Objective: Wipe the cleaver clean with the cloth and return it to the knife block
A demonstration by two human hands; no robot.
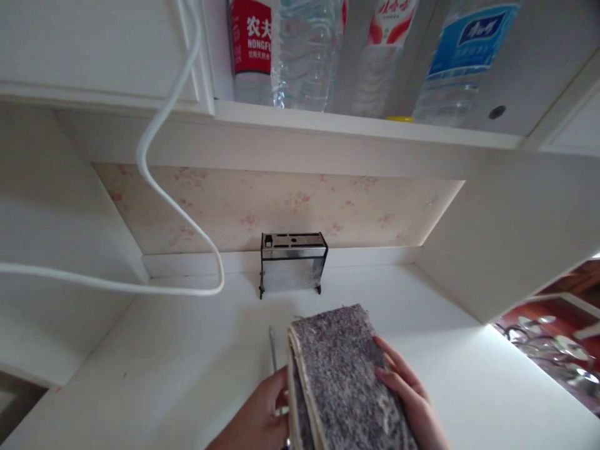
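A folded grey shaggy mat [337, 369] with a beige backing lies low in the middle of the head view, over the white counter [178, 375]. My right hand [407, 390] rests flat on its top right side. Against the mat's left edge sits my left hand [260, 415], fingers curled at the fold beside a thin metal rod [272, 350]; whether they close on the rod is unclear. A steel knife block [291, 261] stands at the back of the counter, just beyond the mat.
A white cable [164, 187] loops down from the upper cupboard and runs left across the wall. Several plastic water bottles [300, 53] stand on the shelf above. A white side panel [515, 231] closes the counter on the right, with shiny objects beyond it.
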